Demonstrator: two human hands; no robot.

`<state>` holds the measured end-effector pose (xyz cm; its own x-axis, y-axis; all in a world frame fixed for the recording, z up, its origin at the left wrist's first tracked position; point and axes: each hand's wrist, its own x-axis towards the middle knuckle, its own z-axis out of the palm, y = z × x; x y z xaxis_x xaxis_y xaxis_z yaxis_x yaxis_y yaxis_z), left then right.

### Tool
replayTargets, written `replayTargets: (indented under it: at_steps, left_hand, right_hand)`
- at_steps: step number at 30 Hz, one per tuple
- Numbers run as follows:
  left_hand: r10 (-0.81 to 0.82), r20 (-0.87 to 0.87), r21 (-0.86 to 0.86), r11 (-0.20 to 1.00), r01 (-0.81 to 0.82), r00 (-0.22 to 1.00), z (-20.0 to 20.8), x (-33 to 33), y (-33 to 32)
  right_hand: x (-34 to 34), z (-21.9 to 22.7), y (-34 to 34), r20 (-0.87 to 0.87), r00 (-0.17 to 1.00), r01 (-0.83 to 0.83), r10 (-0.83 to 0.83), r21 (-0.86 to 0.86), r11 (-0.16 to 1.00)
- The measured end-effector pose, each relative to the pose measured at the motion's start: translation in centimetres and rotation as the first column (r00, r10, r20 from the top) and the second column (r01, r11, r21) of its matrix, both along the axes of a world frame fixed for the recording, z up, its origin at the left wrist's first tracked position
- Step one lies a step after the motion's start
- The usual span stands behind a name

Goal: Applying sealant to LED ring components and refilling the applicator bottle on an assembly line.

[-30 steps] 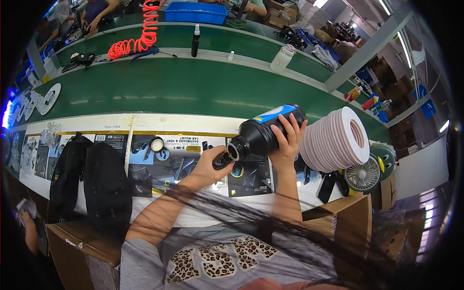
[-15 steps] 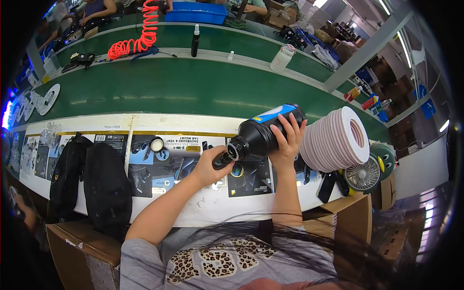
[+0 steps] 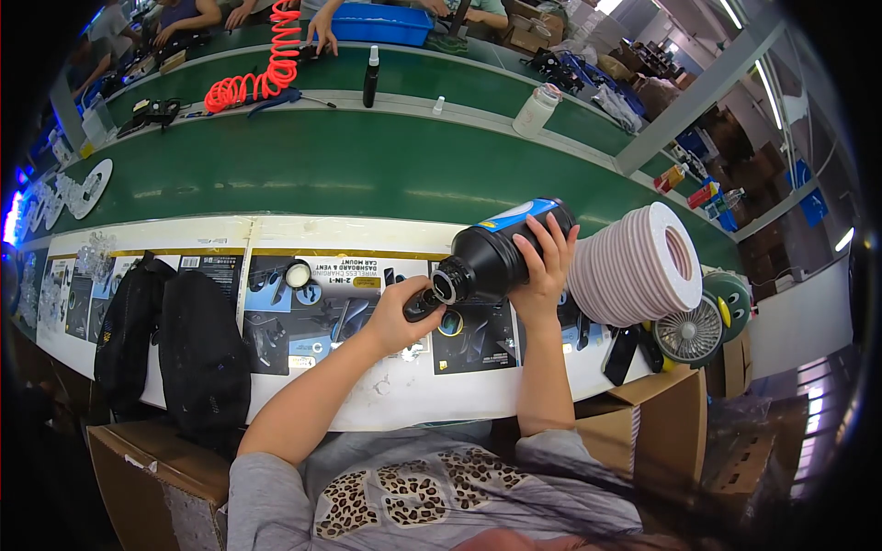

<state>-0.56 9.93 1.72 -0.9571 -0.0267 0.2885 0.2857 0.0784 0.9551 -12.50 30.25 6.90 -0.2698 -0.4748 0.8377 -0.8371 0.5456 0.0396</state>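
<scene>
My right hand (image 3: 547, 264) is wrapped around a large black bottle (image 3: 496, 253) with a blue label. The bottle lies tilted over the white table, its neck lower and pointing left. At its mouth, my left hand (image 3: 397, 317) grips a small dark piece (image 3: 419, 307), touching or very close to the rim. Its exact kind is hard to make out between the fingers. A round white lid (image 3: 298, 274) lies on the printed sheets left of my hands.
White foam rings (image 3: 634, 266) are stacked at the right, beside a small fan (image 3: 687, 332) and a phone (image 3: 620, 355). Black sleeves (image 3: 200, 354) lie at the left. Beyond, on the ledge, stand a spray bottle (image 3: 371, 78) and a white jar (image 3: 537, 110).
The bottle and my right hand have shifted slightly left and down. Across the bench, a co-worker's hand has come in beside the blue bin.
</scene>
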Motion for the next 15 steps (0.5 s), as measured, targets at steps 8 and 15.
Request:
replayTargets:
  at_steps: [8,15]
  left_hand:
    - [0.006,0.003,-0.014,1.000,-0.006,1.000,-0.11,-0.04,-0.02]
    - [0.009,-0.004,-0.026,1.000,-0.009,1.000,0.03,-0.03,-0.01]
  right_hand:
    - [-0.03,-0.03,-0.13,-0.001,1.000,-0.010,0.010,-0.010,1.000]
    - [0.03,-0.01,-0.12,0.007,1.000,-0.012,0.012,-0.012,1.000]
